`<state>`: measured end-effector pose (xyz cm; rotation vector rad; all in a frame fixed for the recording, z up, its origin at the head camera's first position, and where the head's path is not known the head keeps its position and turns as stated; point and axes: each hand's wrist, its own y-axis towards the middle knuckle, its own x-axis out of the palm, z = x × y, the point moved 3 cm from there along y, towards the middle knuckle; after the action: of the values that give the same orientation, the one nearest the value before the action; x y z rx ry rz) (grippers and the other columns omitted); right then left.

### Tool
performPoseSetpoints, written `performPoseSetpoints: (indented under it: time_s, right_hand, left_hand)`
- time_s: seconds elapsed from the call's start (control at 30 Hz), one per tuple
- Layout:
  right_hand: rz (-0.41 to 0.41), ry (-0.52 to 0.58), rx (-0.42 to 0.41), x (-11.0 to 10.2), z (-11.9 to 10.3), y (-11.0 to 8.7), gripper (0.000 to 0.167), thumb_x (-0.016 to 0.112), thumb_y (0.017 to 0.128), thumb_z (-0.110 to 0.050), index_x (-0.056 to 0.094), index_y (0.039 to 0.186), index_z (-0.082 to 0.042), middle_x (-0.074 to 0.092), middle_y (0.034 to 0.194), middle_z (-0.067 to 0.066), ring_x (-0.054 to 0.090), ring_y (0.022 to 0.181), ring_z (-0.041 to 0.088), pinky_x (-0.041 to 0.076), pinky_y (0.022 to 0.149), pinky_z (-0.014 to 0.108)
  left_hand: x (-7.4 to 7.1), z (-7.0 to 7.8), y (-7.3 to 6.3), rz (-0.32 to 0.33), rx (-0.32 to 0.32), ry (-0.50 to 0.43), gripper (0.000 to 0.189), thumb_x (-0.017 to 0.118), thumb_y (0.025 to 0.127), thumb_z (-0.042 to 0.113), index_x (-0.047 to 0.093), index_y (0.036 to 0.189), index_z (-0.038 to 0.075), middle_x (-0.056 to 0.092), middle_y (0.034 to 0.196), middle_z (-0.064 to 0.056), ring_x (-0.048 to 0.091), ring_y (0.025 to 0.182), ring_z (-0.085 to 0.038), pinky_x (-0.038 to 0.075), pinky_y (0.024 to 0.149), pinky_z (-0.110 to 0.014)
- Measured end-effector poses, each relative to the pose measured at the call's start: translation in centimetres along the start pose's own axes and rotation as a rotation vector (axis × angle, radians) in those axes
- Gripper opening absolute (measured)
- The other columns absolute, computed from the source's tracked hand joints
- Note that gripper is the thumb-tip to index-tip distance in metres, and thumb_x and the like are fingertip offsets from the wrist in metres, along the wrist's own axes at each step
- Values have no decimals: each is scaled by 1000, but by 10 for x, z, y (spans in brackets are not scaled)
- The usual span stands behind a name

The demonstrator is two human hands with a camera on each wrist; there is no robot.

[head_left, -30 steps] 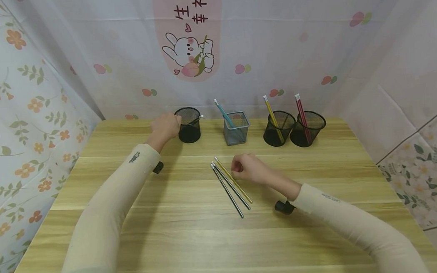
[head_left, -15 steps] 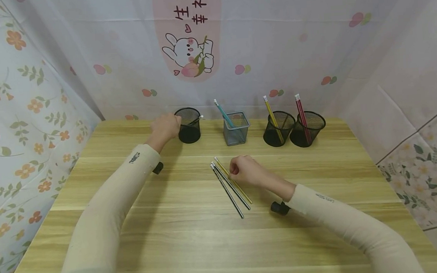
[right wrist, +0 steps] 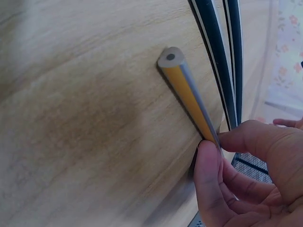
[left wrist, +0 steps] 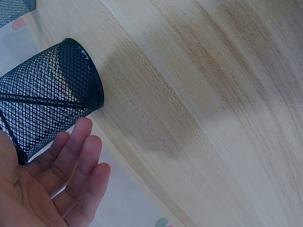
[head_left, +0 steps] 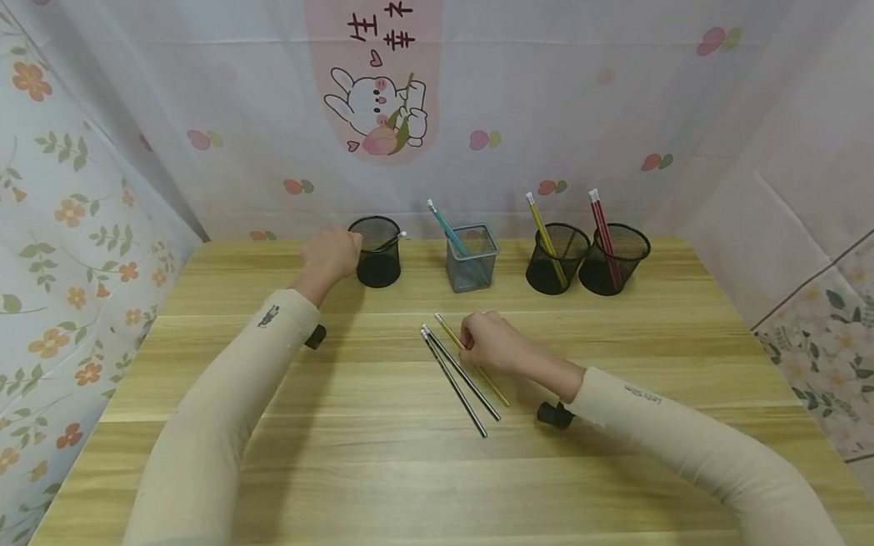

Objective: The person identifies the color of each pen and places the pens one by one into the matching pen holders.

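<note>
My left hand (head_left: 332, 254) is at the left rim of a round black mesh pencil cup (head_left: 378, 264), which has a dark pencil leaning in it. In the left wrist view the fingers (left wrist: 87, 153) lie along the outside of the cup, and the thumb side overlaps its rim. Thumb and fingers of my right hand (head_left: 495, 342) pinch a yellow pencil (right wrist: 189, 94) around its middle, slanted low over the table, its unsharpened end toward the wrist camera. To its left lie two black-and-silver pencils (head_left: 454, 382), eraser ends together.
A square grey mesh cup (head_left: 473, 271) with a teal pencil stands at the back middle. Right of it, two black mesh cups stand side by side, one with a yellow pencil (head_left: 547, 237) and the other with dark red pencils (head_left: 606, 233). A printed curtain hangs behind the wooden table (head_left: 391, 501).
My right hand has moved slightly left onto the yellow pencil and taken hold of it; the pencil has shifted a little right, away from the dark pencils. My left hand has stayed put.
</note>
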<state>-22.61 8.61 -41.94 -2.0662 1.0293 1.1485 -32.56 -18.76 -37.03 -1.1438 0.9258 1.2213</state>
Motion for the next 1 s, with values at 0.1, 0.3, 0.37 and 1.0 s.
performPoseSetpoints:
  time_s: [0.1,0.3,0.37,1.0]
  right_hand:
    - [-6,-2,10,1,0,1,16,76,86,-4,64,77,-8,60,68,-3,54,62,12,45,57,27]
    - [-6,-6,-7,-1,-1,0,14,76,85,-4,65,77,-7,59,69,-2,54,62,13,45,57,27]
    - [-6,-10,-6,-2,-1,0,14,77,85,-5,65,78,-7,60,71,-2,54,63,13,45,58,27]
    - [53,51,-29,-21,5,-4,8,71,81,-2,65,81,-6,62,73,-1,56,67,13,49,65,29]
  left_hand:
    - [0,0,0,3,-5,-11,44,23,107,30,45,75,8,37,72,-8,33,64,-21,28,55,-34]
    - [-1,0,-1,11,-4,-19,45,24,107,31,46,75,8,38,73,-8,36,65,-22,29,54,-34]
    - [-1,0,-2,10,-1,-14,44,24,107,30,45,75,8,37,73,-8,35,65,-22,28,54,-34]
    - [-1,0,-1,4,1,-16,44,24,107,31,44,74,9,38,73,-8,36,66,-23,29,57,-36]
